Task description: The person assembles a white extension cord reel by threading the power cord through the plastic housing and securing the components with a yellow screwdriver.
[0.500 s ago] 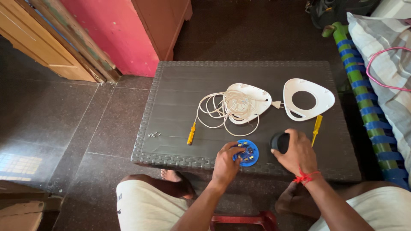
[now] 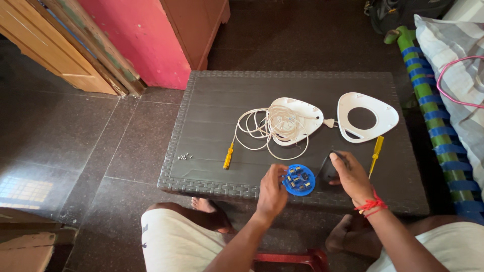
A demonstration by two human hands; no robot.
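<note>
Left hand (image 2: 272, 194) pinches the left rim of the blue round circuit board (image 2: 299, 180); fingers closed on its edge. Right hand (image 2: 353, 176) grips a small black part (image 2: 328, 170), just right of the board. Board lies flat, component side up, near the front edge of the dark woven table (image 2: 212, 126); round, so no clear long axis. It sits between both hands, which are close but apart. Behind: coiled white cable (image 2: 269, 128) over white triangular housing (image 2: 302, 112), white ring cover (image 2: 365, 117), two yellow screwdrivers (image 2: 228, 156) (image 2: 375, 151), screws (image 2: 184, 156).
</note>
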